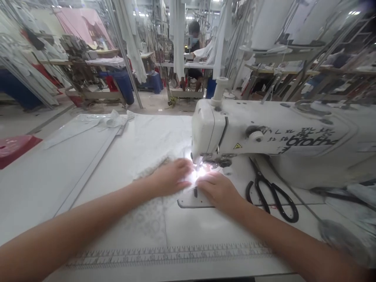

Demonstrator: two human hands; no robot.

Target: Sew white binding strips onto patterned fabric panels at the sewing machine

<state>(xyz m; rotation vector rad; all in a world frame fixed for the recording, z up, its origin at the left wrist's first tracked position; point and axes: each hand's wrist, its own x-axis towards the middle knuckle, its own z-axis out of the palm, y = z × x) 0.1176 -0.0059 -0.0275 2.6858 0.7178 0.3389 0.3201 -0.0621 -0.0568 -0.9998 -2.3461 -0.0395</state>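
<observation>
Head view, both hands' fingers flat on lacy white fabric [152,219], left hand [172,176], right hand [219,190].

Your single head camera looks forward and down from close above the near edge of the table [44,188], sewing machine [264,133] right of centre, workshop aisle and a seated person [194,39] far beyond.

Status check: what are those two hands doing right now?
Left hand, right hand flat on white fabric at the needle. Scissors lie right, apart.
</observation>
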